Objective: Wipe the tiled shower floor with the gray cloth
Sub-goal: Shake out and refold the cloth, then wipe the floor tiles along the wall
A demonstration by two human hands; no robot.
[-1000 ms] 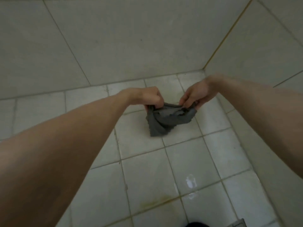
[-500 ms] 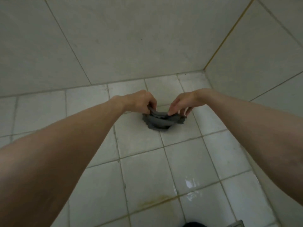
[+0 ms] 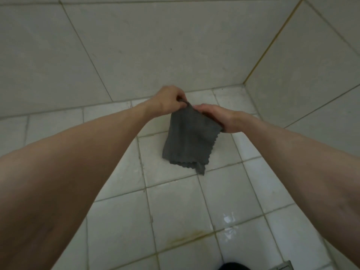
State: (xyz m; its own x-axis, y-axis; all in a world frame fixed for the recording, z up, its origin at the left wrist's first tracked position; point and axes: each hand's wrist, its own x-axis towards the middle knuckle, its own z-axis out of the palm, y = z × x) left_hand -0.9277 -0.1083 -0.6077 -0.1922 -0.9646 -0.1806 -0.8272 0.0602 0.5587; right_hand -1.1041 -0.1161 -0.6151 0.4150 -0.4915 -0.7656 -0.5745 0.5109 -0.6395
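A gray cloth [image 3: 190,140] with a scalloped edge hangs folded above the tiled shower floor [image 3: 175,207]. My left hand [image 3: 169,100] pinches its top corner. My right hand [image 3: 219,117] grips the cloth's upper right edge, its fingers partly hidden behind the fabric. Both arms reach forward over the white floor tiles, which look wet and glossy.
Tiled walls [image 3: 155,45] meet in a corner at the back right. A brown stain [image 3: 191,236] runs along a grout line near me. A metal object [image 3: 283,266] and a dark shape [image 3: 233,266] sit at the bottom edge.
The cloth was bunched low between my hands. It now hangs unfolded and flat, with both hands raised and closer together at its top.
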